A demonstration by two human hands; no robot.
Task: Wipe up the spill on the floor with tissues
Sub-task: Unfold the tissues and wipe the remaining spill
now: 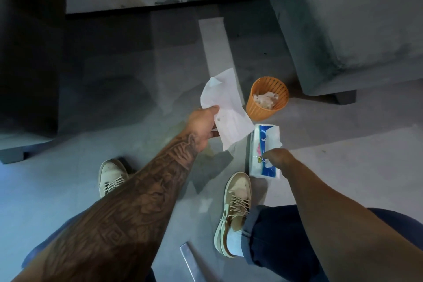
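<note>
In the head view, the only view supplied, we locate the left hand (204,123) extended forward, above the floor (343,155). Its thumb and fingers pinch one edge of an unfolded white tissue (229,107). The sheet hangs open in the air, looks clean and dry, and does not touch the floor. The right hand (277,160) rests on the near end of the tissue pack (265,144), which lies on the floor just beside the right shoe (234,204). Its fingers bend down toward the pack opening, where a tuft of paper stands up. We cannot tell whether they pinch that paper or only steady the pack. An orange basket (267,107) stands upright just beyond the pack, and it holds crumpled tissues (266,99). We take these as a sign that some wiping is already done. Below the left wrist, between the two shoes and the hanging sheet, we note a faint yellowish mark (209,151) on the grey floor. We judge this to be what is left of the spill, though the dim light and the sheet's shadow prevent a firm reading. On that basis we rate the task as partly complete: waste has been binned and a fresh sheet is drawn and ready. What is left is to lower the sheet onto the mark, wipe until the floor shows no residue, and drop the used sheet into the basket. The left shoe (112,176) stands well clear of the mark.
</note>
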